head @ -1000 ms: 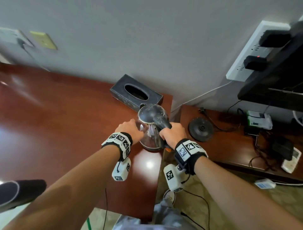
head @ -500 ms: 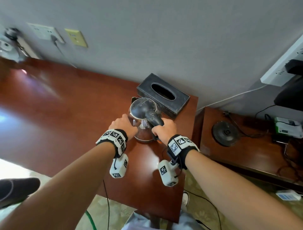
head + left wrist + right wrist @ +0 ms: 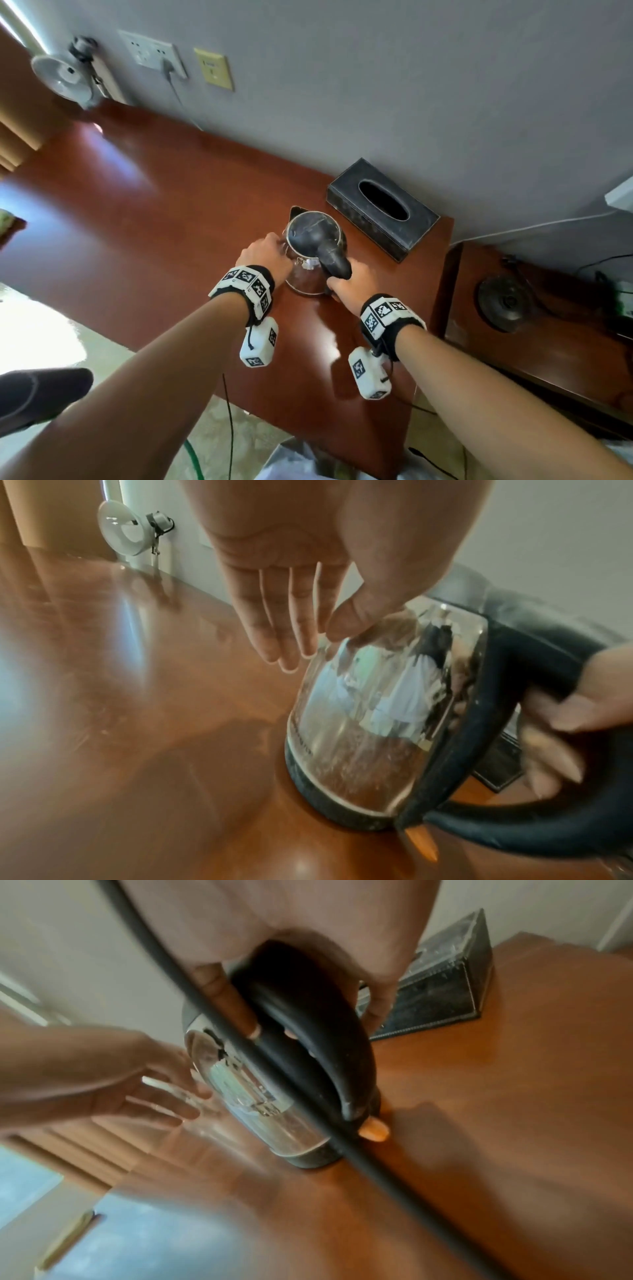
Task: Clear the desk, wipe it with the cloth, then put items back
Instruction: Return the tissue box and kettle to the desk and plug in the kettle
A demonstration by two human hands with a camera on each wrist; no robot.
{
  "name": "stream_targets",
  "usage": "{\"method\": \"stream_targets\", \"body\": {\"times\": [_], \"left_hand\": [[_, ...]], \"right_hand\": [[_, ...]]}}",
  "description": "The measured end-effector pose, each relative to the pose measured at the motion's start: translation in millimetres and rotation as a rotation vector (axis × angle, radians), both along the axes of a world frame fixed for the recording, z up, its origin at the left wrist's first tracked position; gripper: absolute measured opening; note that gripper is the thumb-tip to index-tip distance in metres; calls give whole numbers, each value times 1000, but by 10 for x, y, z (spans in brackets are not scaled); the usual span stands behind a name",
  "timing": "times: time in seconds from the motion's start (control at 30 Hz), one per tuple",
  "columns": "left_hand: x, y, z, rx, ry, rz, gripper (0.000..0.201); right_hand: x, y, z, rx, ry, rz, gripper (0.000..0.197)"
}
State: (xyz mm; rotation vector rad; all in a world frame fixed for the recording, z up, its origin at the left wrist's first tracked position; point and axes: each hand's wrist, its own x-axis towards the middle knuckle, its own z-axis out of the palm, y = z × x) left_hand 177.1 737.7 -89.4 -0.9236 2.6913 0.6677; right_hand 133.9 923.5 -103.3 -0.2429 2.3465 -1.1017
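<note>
Now the glass kettle point(image 3: 313, 255) sits on the reddish wooden desk point(image 3: 144, 219), close to its right end, just in front of the black tissue box point(image 3: 382, 207) against the wall. Its glass body looks clear; whether any water is inside, I cannot tell. No tissue shows in the oval slot of the tissue box. The right hand point(image 3: 354, 286) is wrapped around the kettle's black handle point(image 3: 308, 1042), fingers curled through the loop. The left hand point(image 3: 265, 255) is flat against the glass on the other side, fingers straight, thumb touching the wall, nothing clutched. From the left wrist, reflections fill the glass and an orange tab point(image 3: 421, 842) sticks out by the black base ring; the head view hides both. Only the head view takes in the lower side table point(image 3: 548, 342) on the right, with the kettle's round power base point(image 3: 505, 301) on it, well apart. On the wall, a socket plate point(image 3: 152, 51) and a yellow plate point(image 3: 214, 68).
</note>
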Motion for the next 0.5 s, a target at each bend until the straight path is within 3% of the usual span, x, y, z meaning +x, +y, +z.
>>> {"method": "stream_targets", "body": {"times": [0.17,0.37,0.5], "left_hand": [[-306,-29,287,-64,150,-15,32],[-964,192,528,-132,207,-185,18],[-1473,452,547,-117,50,-304,26]], "right_hand": [[-222,255,115,124,160,215,35],[-802,525,152,336,226,32,26],[-1242,673,113,401,167,-98,35]]}}
